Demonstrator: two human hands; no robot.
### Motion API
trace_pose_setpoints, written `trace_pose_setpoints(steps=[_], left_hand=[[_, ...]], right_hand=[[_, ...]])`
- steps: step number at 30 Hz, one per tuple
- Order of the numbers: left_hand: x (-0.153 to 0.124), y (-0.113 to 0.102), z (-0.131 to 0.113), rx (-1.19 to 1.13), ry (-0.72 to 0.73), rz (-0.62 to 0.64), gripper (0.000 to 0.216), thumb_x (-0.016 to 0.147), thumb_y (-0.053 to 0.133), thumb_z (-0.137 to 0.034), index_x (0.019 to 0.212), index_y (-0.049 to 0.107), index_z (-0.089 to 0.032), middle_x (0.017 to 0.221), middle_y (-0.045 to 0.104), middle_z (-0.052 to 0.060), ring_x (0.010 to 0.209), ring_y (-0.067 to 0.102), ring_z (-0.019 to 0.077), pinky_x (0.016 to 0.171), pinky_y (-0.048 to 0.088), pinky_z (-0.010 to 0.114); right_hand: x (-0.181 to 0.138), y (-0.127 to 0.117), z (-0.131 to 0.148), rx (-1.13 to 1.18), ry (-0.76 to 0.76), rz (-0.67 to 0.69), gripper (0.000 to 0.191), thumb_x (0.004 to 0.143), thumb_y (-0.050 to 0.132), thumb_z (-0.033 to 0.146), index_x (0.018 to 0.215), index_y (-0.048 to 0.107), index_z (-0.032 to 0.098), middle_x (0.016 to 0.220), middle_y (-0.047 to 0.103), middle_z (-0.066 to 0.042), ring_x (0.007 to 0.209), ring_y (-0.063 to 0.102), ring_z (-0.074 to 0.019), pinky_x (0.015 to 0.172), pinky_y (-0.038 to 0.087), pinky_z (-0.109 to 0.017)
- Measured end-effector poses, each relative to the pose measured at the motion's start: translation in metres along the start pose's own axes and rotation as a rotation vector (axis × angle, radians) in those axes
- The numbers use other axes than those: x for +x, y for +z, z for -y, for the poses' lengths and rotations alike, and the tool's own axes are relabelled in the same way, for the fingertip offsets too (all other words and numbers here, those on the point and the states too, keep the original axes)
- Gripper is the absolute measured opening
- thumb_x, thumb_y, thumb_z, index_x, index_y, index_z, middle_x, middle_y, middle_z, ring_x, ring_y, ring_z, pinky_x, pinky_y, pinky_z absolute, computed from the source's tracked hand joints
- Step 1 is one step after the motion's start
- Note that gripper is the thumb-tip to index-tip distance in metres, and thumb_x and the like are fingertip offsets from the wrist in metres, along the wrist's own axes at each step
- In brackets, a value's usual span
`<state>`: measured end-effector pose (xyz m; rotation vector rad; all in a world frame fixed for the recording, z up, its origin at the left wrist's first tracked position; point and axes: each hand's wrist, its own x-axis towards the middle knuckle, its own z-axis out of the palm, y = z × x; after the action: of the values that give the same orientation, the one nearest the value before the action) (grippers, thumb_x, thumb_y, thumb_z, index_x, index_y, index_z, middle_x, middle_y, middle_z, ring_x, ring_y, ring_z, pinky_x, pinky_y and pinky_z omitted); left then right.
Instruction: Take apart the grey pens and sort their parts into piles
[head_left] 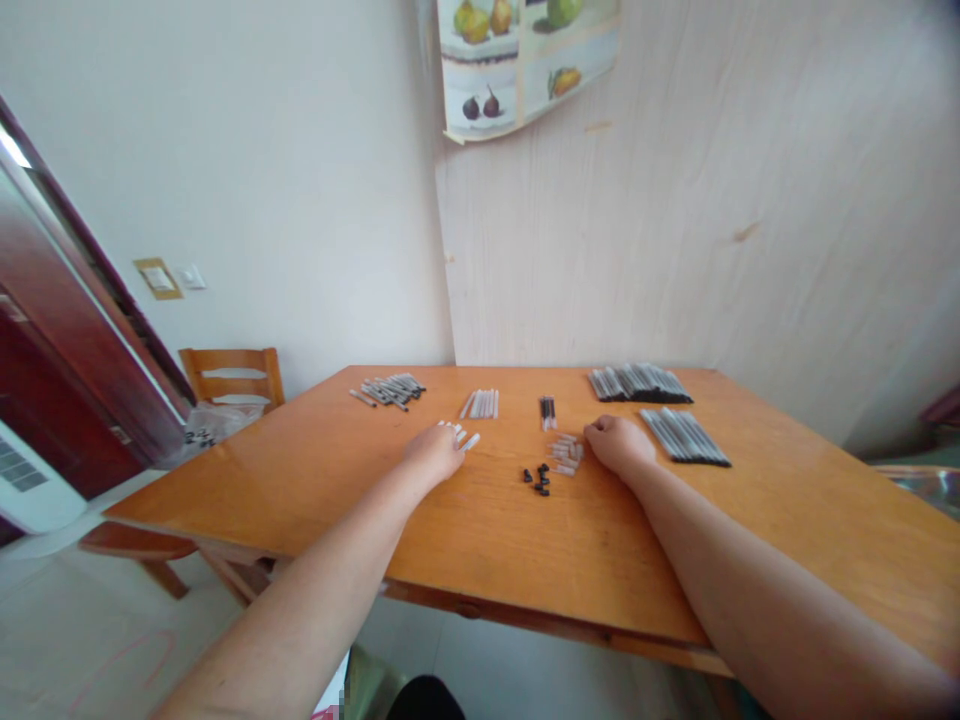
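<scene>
Head view is showing both forearms stretching out over the wooden surface. Between the hands and a little nearer than them, a scatter of tiny black bits is lying loose.

The left hand is resting palm down with its fingers curled over a few short white pieces. Whether it is pinching one I cannot tell. The right hand is curling into a loose fist just beside a small heap of clear pieces, and its fingertips are hidden, so its hold cannot be told either.

These pieces are looking light, stiff and smooth. They would likely be rolling or skidding at a nudge, so a fingertip pinch across the middle of one seems the safest hold.

Beyond the left hand, clear tubes and grey pens are lying in groups. Beyond the gap between the hands, thin dark rods are lying side by side. Past the right hand, dark bundles are lying in rows.
</scene>
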<state>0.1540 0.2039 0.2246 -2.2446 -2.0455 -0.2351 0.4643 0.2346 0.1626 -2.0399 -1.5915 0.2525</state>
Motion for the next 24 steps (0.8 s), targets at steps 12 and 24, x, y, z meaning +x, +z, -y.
trace_pose_setpoints(steps=[12, 24], left_hand=[[0.026, 0.006, -0.058, -0.596, 0.042, 0.017, 0.015, 0.077, 0.054, -0.030, 0.069, 0.056, -0.018, 0.062, 0.063, 0.002, 0.055, 0.057, 0.0126, 0.051, 0.036, 0.022], [0.020, 0.031, -0.105, -0.808, 0.366, -0.169, 0.011, 0.080, 0.054, -0.029, 0.080, 0.051, -0.019, 0.066, 0.054, -0.003, 0.060, 0.048, 0.0097, 0.055, 0.033, 0.021]], right_hand=[[-0.002, -0.006, 0.006, 0.091, 0.032, -0.047, 0.033, 0.081, 0.045, 0.042, 0.086, 0.069, 0.019, 0.092, 0.069, -0.011, 0.083, 0.062, -0.0216, 0.060, 0.039, -0.026], [-0.024, -0.010, 0.036, 1.239, -0.168, 0.213, 0.048, 0.078, 0.049, 0.063, 0.077, 0.059, 0.016, 0.058, 0.054, 0.000, 0.042, 0.037, -0.0073, 0.040, 0.025, -0.021]])
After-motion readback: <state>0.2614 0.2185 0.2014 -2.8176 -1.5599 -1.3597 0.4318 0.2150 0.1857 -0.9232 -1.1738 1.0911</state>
